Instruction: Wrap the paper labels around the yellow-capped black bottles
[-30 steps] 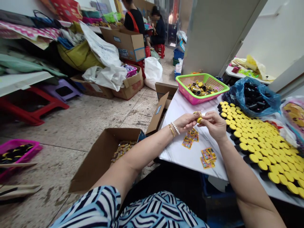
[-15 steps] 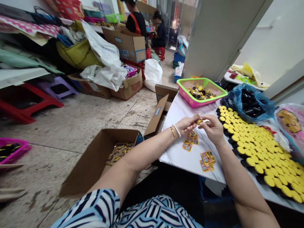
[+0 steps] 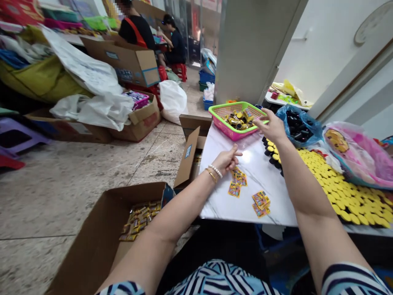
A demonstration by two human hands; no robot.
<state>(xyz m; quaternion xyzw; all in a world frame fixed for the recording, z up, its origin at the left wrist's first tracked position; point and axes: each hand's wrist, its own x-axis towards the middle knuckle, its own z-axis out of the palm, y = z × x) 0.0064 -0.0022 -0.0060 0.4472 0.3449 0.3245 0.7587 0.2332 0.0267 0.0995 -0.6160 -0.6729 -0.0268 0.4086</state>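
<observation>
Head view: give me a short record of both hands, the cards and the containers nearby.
left hand: beside printed cards, fingers partly curled; grip unclear
right hand: fingers spread at the basket's right end; contact unclear
printed cards: two groups on table
basket: on table, holding yellow-and-black pieces
blue bag: black items inside
nearest cardboard box: small pieces inside

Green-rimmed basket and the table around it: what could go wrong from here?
1. The right hand is close to the basket's right end; a bump might jolt the loose pieces inside.
2. The right forearm runs alongside the yellow-topped pieces; brushing them could topple some.
3. The left hand is beside loose cards and might scatter them.
</observation>
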